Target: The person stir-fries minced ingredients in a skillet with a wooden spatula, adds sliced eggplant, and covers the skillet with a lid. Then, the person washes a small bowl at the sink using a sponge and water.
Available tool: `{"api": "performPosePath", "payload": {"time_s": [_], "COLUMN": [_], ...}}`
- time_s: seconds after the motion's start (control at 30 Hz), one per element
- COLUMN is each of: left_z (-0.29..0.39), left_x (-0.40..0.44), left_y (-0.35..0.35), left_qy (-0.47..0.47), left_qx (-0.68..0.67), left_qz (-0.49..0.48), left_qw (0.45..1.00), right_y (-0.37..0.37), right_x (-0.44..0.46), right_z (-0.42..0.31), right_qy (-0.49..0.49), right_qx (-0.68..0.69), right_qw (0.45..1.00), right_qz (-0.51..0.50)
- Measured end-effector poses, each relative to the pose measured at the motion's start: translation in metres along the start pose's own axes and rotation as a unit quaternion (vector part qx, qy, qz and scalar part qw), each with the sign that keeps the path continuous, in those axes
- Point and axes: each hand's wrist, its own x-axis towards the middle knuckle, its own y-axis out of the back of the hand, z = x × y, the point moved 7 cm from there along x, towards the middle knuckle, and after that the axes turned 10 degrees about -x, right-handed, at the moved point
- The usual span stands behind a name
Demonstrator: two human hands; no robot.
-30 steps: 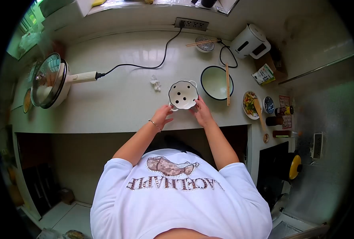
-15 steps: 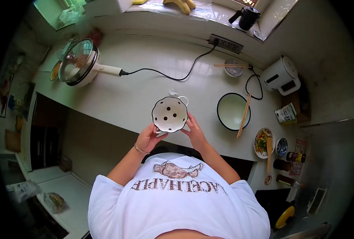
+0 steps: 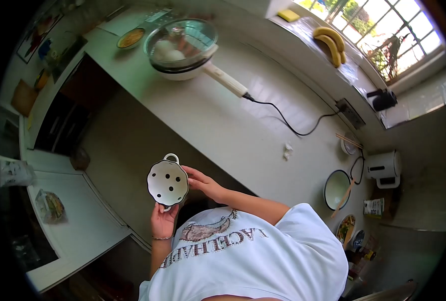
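A white bowl with black dots, a wavy dark rim and two loop handles [image 3: 167, 183] is held in front of my body, over the floor beside the counter. My left hand [image 3: 163, 219] grips it at the near end, by the lower handle, with a bracelet on the wrist. Against the bowl's right side lie the fingers of my right hand [image 3: 205, 184], steadying it. Its inside faces up and shows only the dots. Beyond it on the counter stands a white electric pan [image 3: 182, 75] under a glass lid [image 3: 198, 40], with white rounded food inside.
A black cord [image 3: 303, 134] runs from the pan to a power strip [image 3: 351, 114]. To the right stand a green bowl [image 3: 335, 189] with chopsticks and a white kettle [image 3: 383, 168]. Bananas [image 3: 331, 45] lie on the windowsill. A lower white surface [image 3: 77, 205] is at left.
My body and view have turned left. Both hands have carried the dotted bowl from the counter's edge to over the floor, and the pan now appears nearer.
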Motion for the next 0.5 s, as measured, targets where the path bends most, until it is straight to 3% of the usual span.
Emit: {"api": "performPosePath", "payload": {"time_s": [0.17,0.3,0.37,0.5], "left_z": [0.133,0.269,0.324,0.387], "left_x": [0.032,0.059,0.077,0.130], "left_y": [0.047,0.057,0.048,0.034], "left_qy": [-0.043,-0.088,-0.116,-0.140], "left_qx": [-0.044,-0.010,0.023,0.036], "left_qz": [0.002,0.040,0.004,0.023], "left_qw": [0.998,0.995,0.993,0.989], "right_y": [-0.107,-0.191,-0.218,-0.229], "right_x": [0.126,0.248,0.299,0.387], "right_z": [0.012,0.017,0.005,-0.001], "right_qy": [-0.072,-0.082,-0.059,-0.060], "right_qx": [-0.021,0.006,0.008,0.004], "right_qw": [0.992,0.994,0.996,0.996], "right_qz": [-0.101,-0.076,-0.070,-0.063]}}
